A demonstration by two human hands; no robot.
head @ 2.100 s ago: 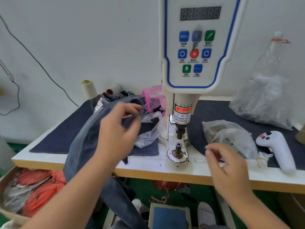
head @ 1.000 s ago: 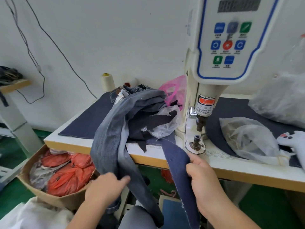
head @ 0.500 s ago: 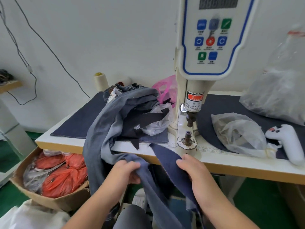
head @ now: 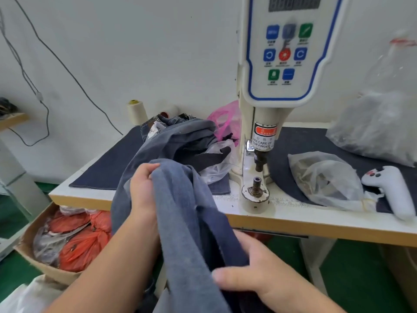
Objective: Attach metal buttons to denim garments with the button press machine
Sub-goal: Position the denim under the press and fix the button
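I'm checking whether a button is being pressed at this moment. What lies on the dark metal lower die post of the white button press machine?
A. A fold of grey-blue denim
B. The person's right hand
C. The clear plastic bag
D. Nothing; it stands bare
D: the dark metal lower die post stands bare, while the left hand and right hand both grip the grey-blue denim garment in front of the table edge.

— What is all this standing on?
— A white table [head: 316, 213] with a tan front edge and a printed ruler strip.
— And on top?
— A dark denim mat [head: 108, 170], the button press [head: 255, 177], a heap of jeans [head: 180, 136], a clear bag [head: 325, 179], a white handheld controller [head: 392, 190], and a thread cone [head: 136, 111] at the back.
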